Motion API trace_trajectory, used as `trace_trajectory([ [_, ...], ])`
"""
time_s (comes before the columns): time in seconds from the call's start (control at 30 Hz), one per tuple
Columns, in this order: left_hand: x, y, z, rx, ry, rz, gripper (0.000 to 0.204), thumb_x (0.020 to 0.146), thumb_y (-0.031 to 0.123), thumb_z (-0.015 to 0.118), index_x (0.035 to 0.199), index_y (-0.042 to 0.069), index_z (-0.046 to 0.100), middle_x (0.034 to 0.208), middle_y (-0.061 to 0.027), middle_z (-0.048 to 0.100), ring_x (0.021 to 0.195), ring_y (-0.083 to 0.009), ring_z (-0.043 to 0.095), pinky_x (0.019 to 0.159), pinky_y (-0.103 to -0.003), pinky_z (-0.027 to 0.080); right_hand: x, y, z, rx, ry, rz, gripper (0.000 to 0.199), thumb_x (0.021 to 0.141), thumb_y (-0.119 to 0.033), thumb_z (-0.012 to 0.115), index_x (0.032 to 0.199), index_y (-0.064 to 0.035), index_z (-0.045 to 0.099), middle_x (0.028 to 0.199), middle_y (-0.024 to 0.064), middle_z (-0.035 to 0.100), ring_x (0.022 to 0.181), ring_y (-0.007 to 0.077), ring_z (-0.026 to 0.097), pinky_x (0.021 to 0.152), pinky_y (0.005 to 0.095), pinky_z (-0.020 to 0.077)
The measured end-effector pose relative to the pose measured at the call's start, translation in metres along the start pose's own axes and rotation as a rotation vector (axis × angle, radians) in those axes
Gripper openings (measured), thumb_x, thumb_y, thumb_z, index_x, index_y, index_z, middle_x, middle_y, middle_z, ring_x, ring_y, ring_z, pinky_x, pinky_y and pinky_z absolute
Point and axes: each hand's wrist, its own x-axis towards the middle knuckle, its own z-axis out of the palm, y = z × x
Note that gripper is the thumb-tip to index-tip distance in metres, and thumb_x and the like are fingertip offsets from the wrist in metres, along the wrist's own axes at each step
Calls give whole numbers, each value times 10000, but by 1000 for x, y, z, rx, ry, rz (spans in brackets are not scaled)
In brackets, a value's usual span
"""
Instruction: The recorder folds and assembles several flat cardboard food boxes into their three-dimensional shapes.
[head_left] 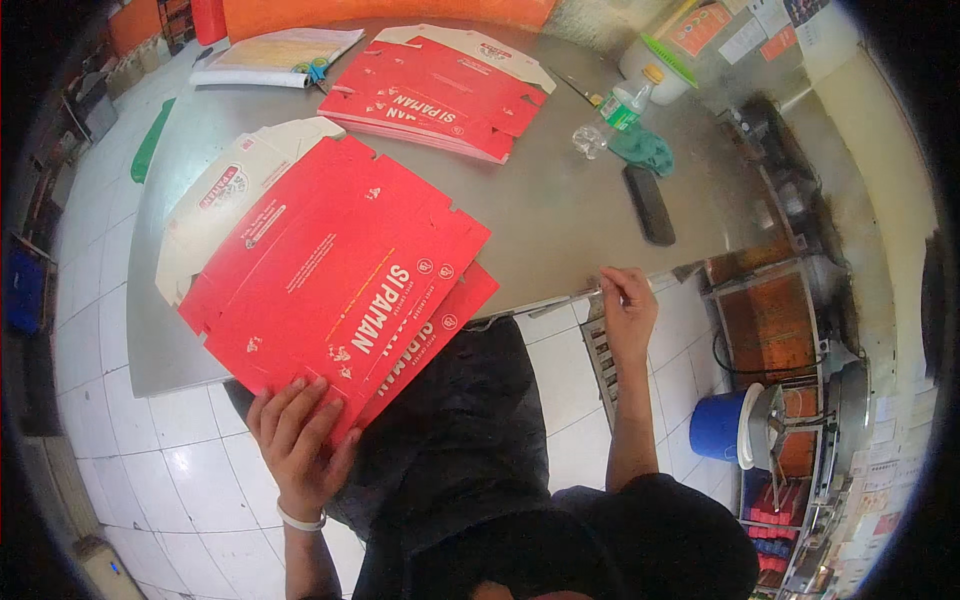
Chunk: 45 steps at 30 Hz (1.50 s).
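Observation:
My left hand [300, 435], with a white band at its wrist, grips the near corner of a flat, unfolded red cardboard box [330, 250] with a white end flap. Its fingers lie over the printed face. A second flat red box [478, 292] shows partly from underneath, its rest hidden. Both overhang the near edge of the metal table [570, 240]. My right hand [628, 305] is apart from them at the table's near edge, its fingers curled in a pinch. Whether anything small is between those fingertips cannot be made out.
A stack of flat red boxes [440, 90] lies farther back. Beside it are an open notebook [275, 55] and blue-handled scissors [314, 70]. To the right are a plastic bottle [625, 105], a green cloth [645, 150] and a black phone [650, 205]. A blue bucket [715, 428] stands below.

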Motion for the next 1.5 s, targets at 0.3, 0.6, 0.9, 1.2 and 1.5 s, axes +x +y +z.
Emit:
trace_trajectory([
  [0.3, -6, 9, 9, -95, 118, -81, 340, 918, 406, 676, 1097, 122, 727, 1292, -123, 650, 1295, -335, 521, 1128, -529, 324, 8, 14, -23, -63, 32, -186, 137, 912, -21, 677, 1038, -21, 733, 953, 84, 652, 829, 165, 590, 759, 267, 481],
  [0.6, -21, 19, 25, -170, 339, -262, 376, 1016, 370, 536, 1209, 66, 643, 1453, -229, 472, 1346, -390, 448, 1111, -514, 353, 13, 6, -17, -70, -8, -208, 157, 816, -33, 786, 971, -38, 759, 1017, 61, 577, 889, 142, 529, 742, 254, 439],
  [0.9, -18, 14, 28, -503, 555, -491, 491, 1024, 287, 506, 1419, 0, 454, 1433, -185, 445, 1262, -264, 481, 1023, -386, 411, 7, -17, -29, 214, -248, 192, 196, 842, 50, 723, 1013, -36, 766, 1100, 50, 579, 912, 145, 553, 787, 248, 448],
  [1.2, 1, 12, 18, -382, 465, -598, 567, 1030, 355, 510, 1459, -9, 439, 1351, -186, 496, 1245, -298, 485, 1059, -424, 374, 42, -49, 2, -11, -26, -205, 141, 857, 21, 694, 993, -17, 689, 854, 46, 591, 806, 143, 567, 780, 270, 470],
  [1.5, 8, 25, 15, -279, 405, -659, 615, 1009, 382, 549, 1489, 25, 409, 1406, -221, 435, 1316, -365, 402, 1124, -478, 283, 101, -141, 154, 306, -393, -209, 375, 927, -287, 699, 1078, 55, 679, 979, 175, 687, 914, 258, 675, 800, 364, 535],
])
